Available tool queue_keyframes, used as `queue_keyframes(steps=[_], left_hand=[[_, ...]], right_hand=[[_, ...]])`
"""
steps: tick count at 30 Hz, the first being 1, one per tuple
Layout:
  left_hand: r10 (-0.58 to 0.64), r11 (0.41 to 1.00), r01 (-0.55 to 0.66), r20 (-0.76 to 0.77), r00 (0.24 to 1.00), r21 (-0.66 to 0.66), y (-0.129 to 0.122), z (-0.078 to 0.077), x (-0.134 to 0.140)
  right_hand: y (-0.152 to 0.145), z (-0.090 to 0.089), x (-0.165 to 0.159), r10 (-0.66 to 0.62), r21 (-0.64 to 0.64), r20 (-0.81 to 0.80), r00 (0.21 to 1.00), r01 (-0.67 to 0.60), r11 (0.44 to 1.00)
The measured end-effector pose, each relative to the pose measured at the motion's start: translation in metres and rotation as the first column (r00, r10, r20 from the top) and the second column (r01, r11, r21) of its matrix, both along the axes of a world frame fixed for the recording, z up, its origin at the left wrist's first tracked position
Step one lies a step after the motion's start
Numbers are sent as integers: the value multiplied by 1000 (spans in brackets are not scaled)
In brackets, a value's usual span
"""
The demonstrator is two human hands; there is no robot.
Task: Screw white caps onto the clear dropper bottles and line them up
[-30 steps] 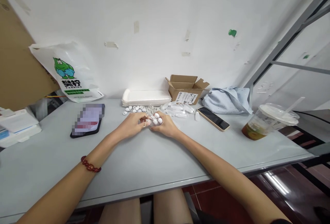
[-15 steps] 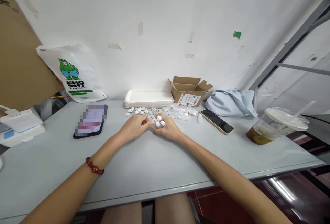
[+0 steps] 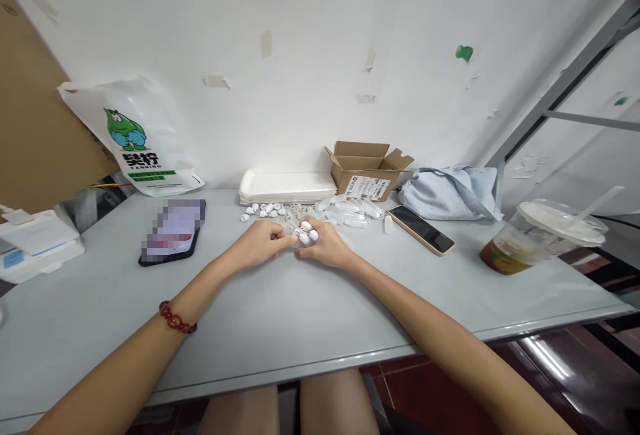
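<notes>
My right hand (image 3: 327, 243) is closed around a bundle of small pieces with rounded white ends (image 3: 308, 235), which face me. From the left, my left hand (image 3: 260, 243) meets the bundle, its thumb and forefinger pinched together; what lies between them is too small to make out. Just behind my hands sits a cluster of small white caps (image 3: 270, 209), beside thin pale ring-like pieces (image 3: 299, 211). Clear plastic tubes (image 3: 356, 223) are heaped beyond my right hand, and a single white piece (image 3: 388, 225) lies at their right.
Against the wall are a stack of white trays (image 3: 290, 185) and an open cardboard box (image 3: 367, 178). A phone (image 3: 423, 229) and a pale blue cloth bag (image 3: 450, 193) are on the right, with a drink cup (image 3: 520, 241) near the edge. Another phone (image 3: 173, 231) lies left.
The white ends in my right hand sit closer together, and my left fingers have shifted slightly against the bundle. The whole view has tilted a little downward.
</notes>
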State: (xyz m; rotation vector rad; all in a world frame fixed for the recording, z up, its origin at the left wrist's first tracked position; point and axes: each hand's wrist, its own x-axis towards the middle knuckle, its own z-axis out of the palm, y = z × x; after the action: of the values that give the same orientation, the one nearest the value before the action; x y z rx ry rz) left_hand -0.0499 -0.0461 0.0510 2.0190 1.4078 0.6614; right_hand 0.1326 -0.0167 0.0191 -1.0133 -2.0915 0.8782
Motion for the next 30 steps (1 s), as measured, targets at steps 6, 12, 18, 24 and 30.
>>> queue_keyframes(steps=[6, 12, 18, 24, 30], left_hand=[[152, 936, -87, 168, 974, -341, -3, 2, 3], [369, 844, -43, 521, 769, -534, 2, 10, -2], [424, 826, 32, 657, 624, -563, 4, 14, -7], [242, 927, -27, 539, 807, -375, -8, 9, 9], [219, 971, -165, 374, 901, -172, -10, -2, 24]], right_hand=[[-1, -6, -1, -125, 194, 116, 985, 101, 976], [1, -6, 2, -259, 215, 68, 963, 240, 947], [2, -3, 1, -295, 60, -8, 955, 295, 954], [5, -7, 0, -304, 68, 33, 952, 302, 951], [6, -12, -3, -275, 135, 94, 957, 261, 956]])
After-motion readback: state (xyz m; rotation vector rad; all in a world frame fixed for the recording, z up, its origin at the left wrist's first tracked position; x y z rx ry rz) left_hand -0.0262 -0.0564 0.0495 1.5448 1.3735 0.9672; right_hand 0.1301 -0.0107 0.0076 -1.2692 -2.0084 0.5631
